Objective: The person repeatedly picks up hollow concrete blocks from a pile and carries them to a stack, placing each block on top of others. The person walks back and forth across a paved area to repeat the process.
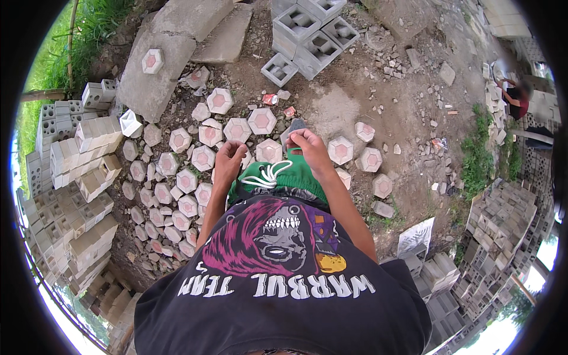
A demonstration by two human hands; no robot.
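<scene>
My left hand (231,158) is raised in front of my green shorts, its fingers curled in loosely and nothing visible in them. On the other side of the white drawstring (267,177), my right hand (309,148) is also curled, with no object showing. A dark grey shoe tip or similar shape (295,126) shows just past it. Below and beyond the hands lie hexagonal paving blocks with pinkish centres; the nearest are a whitish block (269,151), another ahead (237,130) and one to the right (341,150). Neither hand touches them.
Grey hollow concrete blocks (297,22) are stacked ahead, beside a broken concrete slab (155,56). More block stacks stand at left (77,151) and right (503,216). Rubble (387,62) litters the dirt. A person in red (519,100) is at the far right.
</scene>
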